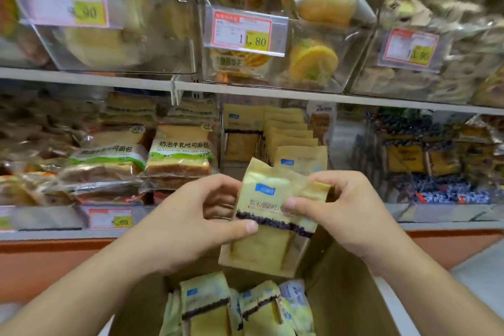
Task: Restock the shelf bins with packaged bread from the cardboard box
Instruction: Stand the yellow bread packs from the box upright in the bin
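A: Where is the bread packet [272, 215] held?
B: Above the open cardboard box [343, 294], before the lower shelf bin [286, 142].
A: Fingers?
B: Left hand [191, 224] and right hand [341, 207] are curled on its sides, thumbs pressed on the front.

Tan bread packet [268, 229] (purple band)
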